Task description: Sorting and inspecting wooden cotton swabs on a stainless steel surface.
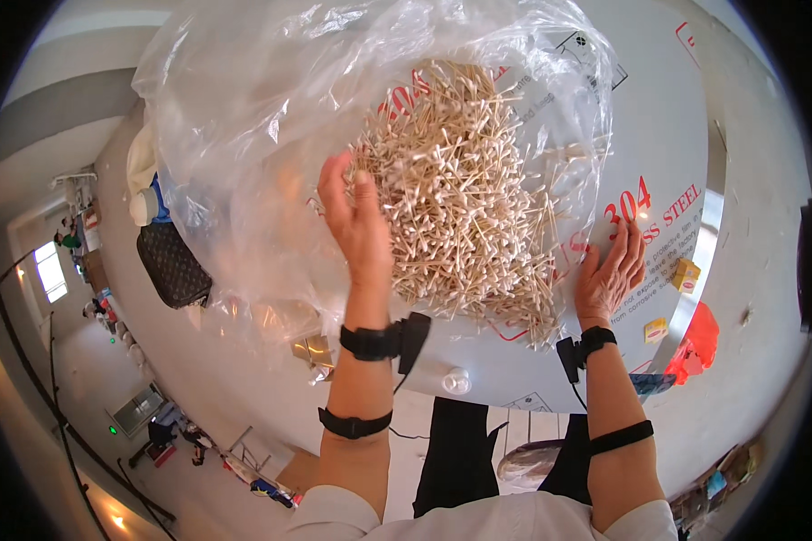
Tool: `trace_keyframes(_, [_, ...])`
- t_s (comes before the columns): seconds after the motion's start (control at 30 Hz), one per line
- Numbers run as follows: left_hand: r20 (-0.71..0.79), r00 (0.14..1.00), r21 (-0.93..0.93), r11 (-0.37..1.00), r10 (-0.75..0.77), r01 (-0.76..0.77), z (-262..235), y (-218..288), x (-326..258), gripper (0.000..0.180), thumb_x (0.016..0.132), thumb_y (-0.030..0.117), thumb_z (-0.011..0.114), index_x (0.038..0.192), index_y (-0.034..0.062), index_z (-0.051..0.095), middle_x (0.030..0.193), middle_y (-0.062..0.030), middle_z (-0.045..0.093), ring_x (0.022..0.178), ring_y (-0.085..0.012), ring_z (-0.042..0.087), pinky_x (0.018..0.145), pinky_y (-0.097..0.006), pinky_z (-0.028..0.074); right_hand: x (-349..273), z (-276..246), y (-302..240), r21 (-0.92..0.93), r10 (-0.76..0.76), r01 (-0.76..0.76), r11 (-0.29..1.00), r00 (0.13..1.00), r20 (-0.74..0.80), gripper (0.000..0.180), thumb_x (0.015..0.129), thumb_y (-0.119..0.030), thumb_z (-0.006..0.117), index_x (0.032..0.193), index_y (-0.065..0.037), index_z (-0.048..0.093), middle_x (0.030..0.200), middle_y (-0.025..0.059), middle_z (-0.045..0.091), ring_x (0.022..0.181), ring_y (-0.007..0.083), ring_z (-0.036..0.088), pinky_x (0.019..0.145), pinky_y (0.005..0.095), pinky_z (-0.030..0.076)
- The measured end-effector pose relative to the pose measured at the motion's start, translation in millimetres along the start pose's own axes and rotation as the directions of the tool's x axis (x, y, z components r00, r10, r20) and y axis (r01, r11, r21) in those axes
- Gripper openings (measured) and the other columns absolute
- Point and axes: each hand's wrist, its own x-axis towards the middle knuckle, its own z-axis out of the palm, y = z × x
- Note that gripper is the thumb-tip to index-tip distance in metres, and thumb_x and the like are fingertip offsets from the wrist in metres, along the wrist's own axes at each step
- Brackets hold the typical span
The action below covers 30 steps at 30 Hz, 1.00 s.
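Observation:
A large clear plastic bag lies open on a white table, holding a big heap of wooden cotton swabs. My left hand reaches into the bag's mouth with fingers spread, its tips touching the left side of the heap. My right hand rests flat on the table at the heap's lower right edge, fingers apart, next to the bag's rim. Both wrists wear black bands with small devices.
A black patterned pouch and a white and blue bundle sit at the table's left edge. Small yellow boxes and a red plastic bag lie to the right. A small clear round cap sits on the near edge.

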Motion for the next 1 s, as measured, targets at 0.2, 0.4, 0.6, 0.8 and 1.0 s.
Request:
trace_keyframes(0.2, [-0.369,0.915,0.058,0.979,-0.163,0.197,-99.7,-80.3,-2.0,0.066,0.086,0.011,0.059,0.145,0.0041,0.03,0.152,-0.0187,0.024,0.142,-0.0308,0.021,0.116,-0.039,0.015,-0.8,1.2,-0.4,0.013,-0.016,0.016,1.0,1.0,0.001,0.057,0.087,-0.025,0.056,0.14,-0.011,0.038,0.146,0.0094,0.036,0.136,0.03,0.03,0.109,0.0465,0.018])
trace_keyframes(0.4, [0.01,1.0,0.546,0.837,-0.022,0.013,-116.4,-80.4,-44.6,0.08,0.073,0.002,0.068,0.144,0.0083,0.032,0.151,-0.0216,0.022,0.141,-0.0322,0.021,0.116,-0.037,0.017,-1.2,4.5,4.3,-0.004,-0.008,0.008,1.0,1.0,-0.009,0.057,0.087,-0.026,0.057,0.139,-0.011,0.038,0.146,0.0084,0.036,0.136,0.0296,0.03,0.109,0.047,0.019])
trace_keyframes(0.6, [0.215,0.976,0.654,0.739,0.025,-0.163,-62.6,-52.3,-52.1,0.067,0.068,0.001,0.071,0.129,0.0068,0.046,0.127,-0.0215,0.046,0.121,-0.0351,0.045,0.1,-0.04,0.038,-4.2,3.1,-4.2,0.026,-0.012,0.012,1.0,1.0,-0.005,0.057,0.088,-0.026,0.057,0.139,-0.012,0.038,0.146,0.0079,0.036,0.136,0.0287,0.03,0.109,0.0469,0.019])
trace_keyframes(0.8, [0.202,0.938,0.506,0.79,0.282,-0.347,-7.7,0.1,-58.3,0.053,0.064,-0.013,0.055,0.114,0.0023,0.051,0.103,-0.0179,0.053,0.094,-0.0373,0.054,0.082,-0.043,0.045,-0.7,1.6,-2.4,-0.004,-0.009,0.009,1.0,1.0,-0.024,0.058,0.087,-0.025,0.058,0.14,-0.013,0.038,0.145,0.0064,0.037,0.136,0.0279,0.03,0.108,0.0464,0.019])
trace_keyframes(1.0, [0.178,0.964,0.348,0.903,0.2,-0.252,-0.1,12.7,-61.4,0.062,0.067,-0.011,0.055,0.128,0.0045,0.05,0.114,-0.0145,0.056,0.105,-0.0286,0.056,0.088,-0.039,0.045,-2.4,5.6,0.5,-0.005,-0.003,0.003,1.0,1.0,-0.03,0.059,0.086,-0.024,0.06,0.14,-0.014,0.038,0.145,0.0053,0.037,0.136,0.0274,0.03,0.108,0.0468,0.02])
